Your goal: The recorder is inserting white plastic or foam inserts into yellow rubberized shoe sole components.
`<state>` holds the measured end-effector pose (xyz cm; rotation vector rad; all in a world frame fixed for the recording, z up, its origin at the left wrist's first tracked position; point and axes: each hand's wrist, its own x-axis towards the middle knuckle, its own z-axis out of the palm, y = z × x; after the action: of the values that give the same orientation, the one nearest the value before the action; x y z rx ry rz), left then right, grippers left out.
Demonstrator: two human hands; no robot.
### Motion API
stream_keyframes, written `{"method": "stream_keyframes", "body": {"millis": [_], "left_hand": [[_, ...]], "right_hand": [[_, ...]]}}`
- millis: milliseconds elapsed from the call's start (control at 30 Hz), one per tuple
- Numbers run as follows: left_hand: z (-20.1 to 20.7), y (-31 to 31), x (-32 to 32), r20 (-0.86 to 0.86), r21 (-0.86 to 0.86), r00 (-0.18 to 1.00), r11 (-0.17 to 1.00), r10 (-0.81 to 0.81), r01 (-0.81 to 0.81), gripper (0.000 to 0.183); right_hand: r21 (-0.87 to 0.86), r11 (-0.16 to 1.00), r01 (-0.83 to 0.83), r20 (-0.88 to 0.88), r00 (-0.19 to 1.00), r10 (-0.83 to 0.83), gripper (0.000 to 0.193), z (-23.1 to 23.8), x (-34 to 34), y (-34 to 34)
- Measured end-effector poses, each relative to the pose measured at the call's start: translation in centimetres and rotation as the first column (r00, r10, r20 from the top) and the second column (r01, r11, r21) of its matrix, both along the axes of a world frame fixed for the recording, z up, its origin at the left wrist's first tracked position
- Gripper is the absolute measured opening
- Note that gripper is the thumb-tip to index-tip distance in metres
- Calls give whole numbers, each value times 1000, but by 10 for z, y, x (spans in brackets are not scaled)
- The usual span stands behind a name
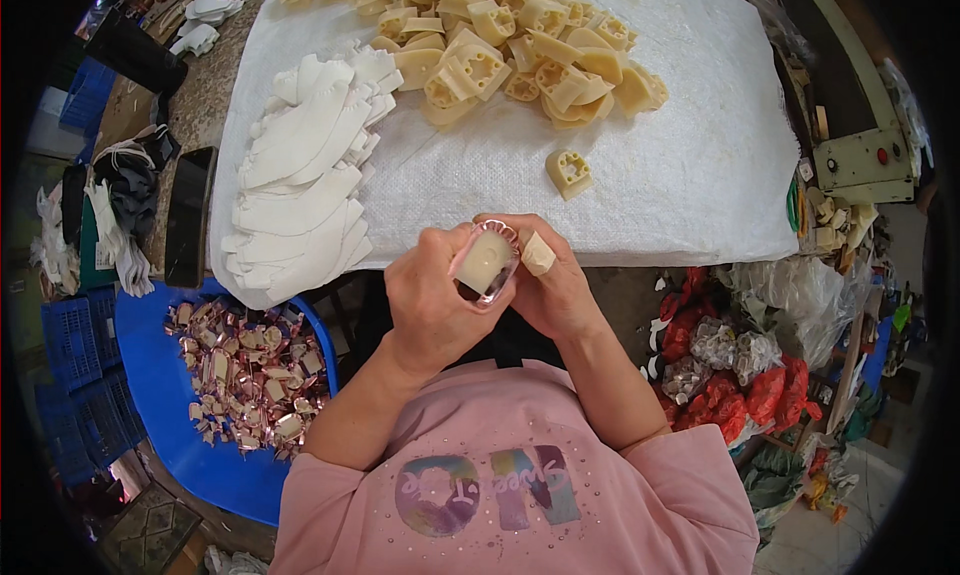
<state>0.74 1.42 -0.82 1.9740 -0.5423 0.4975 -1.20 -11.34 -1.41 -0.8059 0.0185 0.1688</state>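
Observation:
Both my hands meet at the table's near edge around one small shiny pink plastic part with a cream insert (485,263). My left hand (425,290) is closed round its left side and underside. Fingers of my right hand (560,290) curl behind its far side, and the thumb, wrapped in a pale covering (538,253), lies beside it. Just beyond, a single cream molded piece (569,173) sits on the white woven sheet (690,175). Farther back is a heap of similar cream pieces (470,70). Overlapping white flat cutouts (300,175) lie to the left.
At lower left, a blue tub (220,475) holds many shiny pink parts with cream inserts (255,380). A dark phone-like slab (190,215) lies on the table's left side. Red and clear plastic bags (720,395) crowd the right-hand floor, below a pale machine with a red button (865,165).

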Motion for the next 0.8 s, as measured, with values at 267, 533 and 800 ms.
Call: {"method": "stream_keyframes", "body": {"millis": [267,533,800], "left_hand": [[-3,-1,0,147,126,987,988,66,-85,48],[2,10,2,-363,-432,910,902,-201,27,38],[3,33,1,-569,-368,734,913,-372,178,40]], "right_hand": [[-657,689,305,313,942,-118,29,1,1,10],[-466,883,59,314,944,103,39,-7,13,-16],[-741,645,187,433,868,245,23,3,24,-14]]}}
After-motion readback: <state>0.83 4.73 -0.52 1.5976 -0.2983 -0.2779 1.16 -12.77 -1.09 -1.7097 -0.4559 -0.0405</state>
